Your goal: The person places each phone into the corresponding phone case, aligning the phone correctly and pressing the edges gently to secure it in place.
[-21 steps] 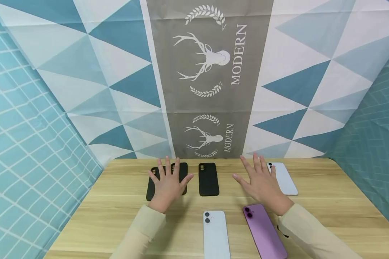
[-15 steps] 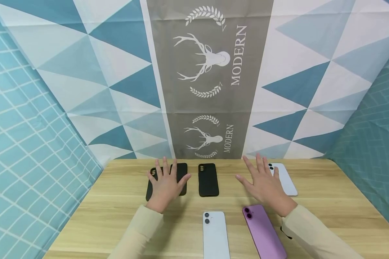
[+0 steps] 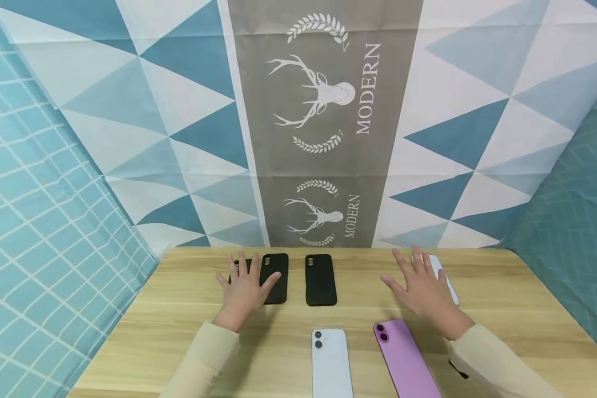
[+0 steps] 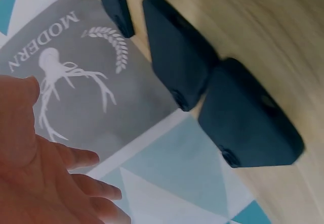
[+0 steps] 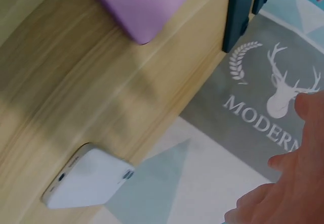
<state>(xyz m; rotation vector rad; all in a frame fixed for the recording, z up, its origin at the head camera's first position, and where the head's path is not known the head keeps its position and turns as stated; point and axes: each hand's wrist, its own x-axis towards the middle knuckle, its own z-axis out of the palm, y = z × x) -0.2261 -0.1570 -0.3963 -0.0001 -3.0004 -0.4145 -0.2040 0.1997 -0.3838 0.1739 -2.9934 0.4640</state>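
Note:
My left hand [image 3: 241, 296] has its fingers spread above the leftmost black phone case [image 4: 248, 118], partly covering it in the head view. Its thumb overlaps the middle black phone case [image 3: 277, 264]; a third black phone case [image 3: 321, 283] lies further right. With fingers apart, my right hand [image 3: 425, 293] is over the back right of the table, partly hiding a white phone [image 5: 91, 178]. Neither hand holds anything. Nearer to me, a larger white phone [image 3: 330, 359] and a purple phone [image 3: 405, 356] lie camera side up, both cut off by the frame's bottom edge.
The wooden table [image 3: 179, 315] ends at a patterned cloth backdrop [image 3: 318, 138] with deer heads and the word MODERN. Blue tiled-pattern cloth [image 3: 40, 221] hangs at the left and teal cloth [image 3: 572, 232] at the right. A small black item [image 3: 459, 369] shows beside the right sleeve.
My left hand has drifted left, uncovering more of the middle case. The right hand has shifted right, covering more of the back white phone. Phones and cases stay where they lie.

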